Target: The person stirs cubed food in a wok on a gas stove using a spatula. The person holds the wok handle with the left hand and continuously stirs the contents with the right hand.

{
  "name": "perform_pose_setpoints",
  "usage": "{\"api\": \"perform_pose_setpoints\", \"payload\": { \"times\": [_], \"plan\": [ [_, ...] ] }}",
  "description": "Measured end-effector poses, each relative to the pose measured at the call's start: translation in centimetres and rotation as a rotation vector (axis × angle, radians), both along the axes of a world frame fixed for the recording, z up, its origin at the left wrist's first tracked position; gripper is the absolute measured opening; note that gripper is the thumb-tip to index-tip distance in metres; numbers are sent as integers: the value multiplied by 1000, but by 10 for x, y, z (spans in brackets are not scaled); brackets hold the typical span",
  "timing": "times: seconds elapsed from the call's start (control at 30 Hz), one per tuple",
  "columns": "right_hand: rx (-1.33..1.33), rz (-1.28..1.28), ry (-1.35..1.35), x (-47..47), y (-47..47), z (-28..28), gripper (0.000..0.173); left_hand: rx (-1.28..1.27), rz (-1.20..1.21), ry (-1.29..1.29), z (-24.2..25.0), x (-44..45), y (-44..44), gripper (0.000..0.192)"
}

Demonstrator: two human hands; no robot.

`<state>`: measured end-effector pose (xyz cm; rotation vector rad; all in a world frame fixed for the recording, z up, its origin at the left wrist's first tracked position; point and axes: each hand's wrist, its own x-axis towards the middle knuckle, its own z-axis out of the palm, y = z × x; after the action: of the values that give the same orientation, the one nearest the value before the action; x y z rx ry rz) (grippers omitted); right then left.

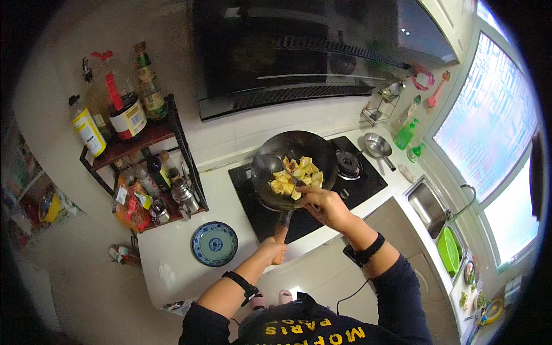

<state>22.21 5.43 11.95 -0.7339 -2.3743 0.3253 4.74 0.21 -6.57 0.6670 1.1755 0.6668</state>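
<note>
My left hand is closed around the wooden handle of a dark wok. The wok sits over the left side of a black glass gas hob. Browned yellow chunks of food, possibly tofu, lie in its middle and right part. With my right hand I grip the handle of a metal ladle, whose bowl rests at the wok's left side. My right fingers hide part of that handle. To the left on the white counter lies a blue-patterned plate.
A two-tier rack with bottles and jars stands at the left. Above the hob hangs a black range hood. On the right are a bare burner, a small steel pan, a sink and a green basin.
</note>
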Motion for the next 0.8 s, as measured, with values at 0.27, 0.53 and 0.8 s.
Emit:
{"api": "perform_pose_setpoints", "payload": {
  "times": [0.27,0.53,0.8],
  "plan": [
    [-133,-28,-11,-13,41,-9,7,6,-30,-39,4,4,2,20],
    [-663,-23,113,-6,48,-16,18,-33,-13,16,15,10,1,16],
    [-978,-389,81,-17,59,-25,23,24,-37,61,8,13,3,13]
  ]
}}
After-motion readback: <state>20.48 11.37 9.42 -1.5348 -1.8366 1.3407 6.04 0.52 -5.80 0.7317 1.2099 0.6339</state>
